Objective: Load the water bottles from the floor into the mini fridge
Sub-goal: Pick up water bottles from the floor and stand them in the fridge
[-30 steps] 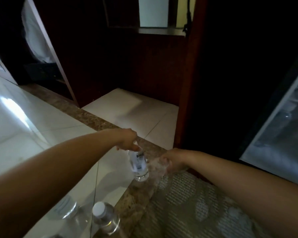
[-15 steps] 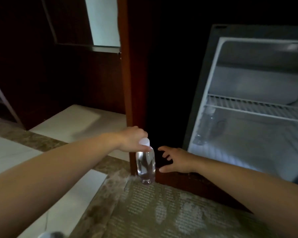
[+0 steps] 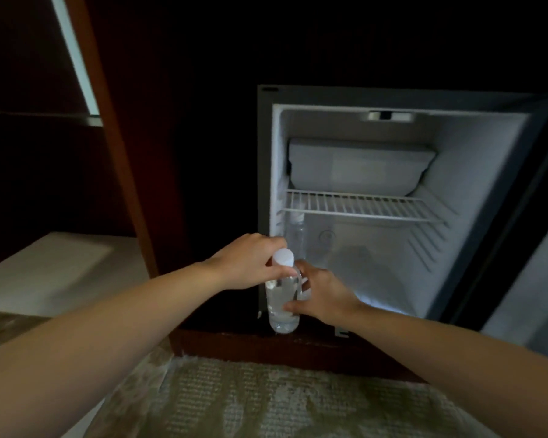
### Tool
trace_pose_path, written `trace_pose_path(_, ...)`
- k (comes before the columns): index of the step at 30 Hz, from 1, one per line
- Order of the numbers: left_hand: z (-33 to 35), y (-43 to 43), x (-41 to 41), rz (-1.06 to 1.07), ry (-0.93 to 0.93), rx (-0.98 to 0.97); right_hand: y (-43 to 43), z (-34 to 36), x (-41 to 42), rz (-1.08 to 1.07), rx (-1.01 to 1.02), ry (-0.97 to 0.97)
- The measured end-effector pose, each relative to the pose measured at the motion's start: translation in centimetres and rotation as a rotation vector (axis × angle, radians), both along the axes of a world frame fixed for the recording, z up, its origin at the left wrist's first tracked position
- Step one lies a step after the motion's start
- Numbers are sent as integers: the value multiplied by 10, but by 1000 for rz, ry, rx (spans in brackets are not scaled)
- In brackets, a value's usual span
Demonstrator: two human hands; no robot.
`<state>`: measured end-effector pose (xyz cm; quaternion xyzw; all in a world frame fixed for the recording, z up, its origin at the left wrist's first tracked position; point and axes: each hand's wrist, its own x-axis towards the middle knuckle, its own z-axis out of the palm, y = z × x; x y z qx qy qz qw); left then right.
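The water bottle has been carried toward 3 o'clock, up to the 7 o'clock corner of the open mini fridge. Its body is now gripped by the right hand, previously held just apart.

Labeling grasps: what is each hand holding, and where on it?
Both hold one clear plastic water bottle with a white cap: left hand grips the neck under the cap, right hand wraps the body.

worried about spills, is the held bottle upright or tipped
Upright: the bottle, cap on top, hangs vertical, gripped by left hand and right hand.
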<state>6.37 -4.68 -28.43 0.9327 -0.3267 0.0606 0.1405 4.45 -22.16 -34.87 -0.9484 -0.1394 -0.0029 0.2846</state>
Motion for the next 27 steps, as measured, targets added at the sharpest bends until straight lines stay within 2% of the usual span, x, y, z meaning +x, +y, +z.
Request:
trace_pose_path(3,1,-28,6,-10,0,-68,-27,3,6,-21,8,-37)
trace_pose_path(12,-12,-93,41,47,50,-343,-80,14,34,-171,-140,-85)
trace_pose_path(22,-55,-122,68,111,135,-615,-89,-20,60,-288,-47,-54)
trace_pose_path(27,-69,-131,79,220,182,-724,-85,-32,82,-366,17,-45)
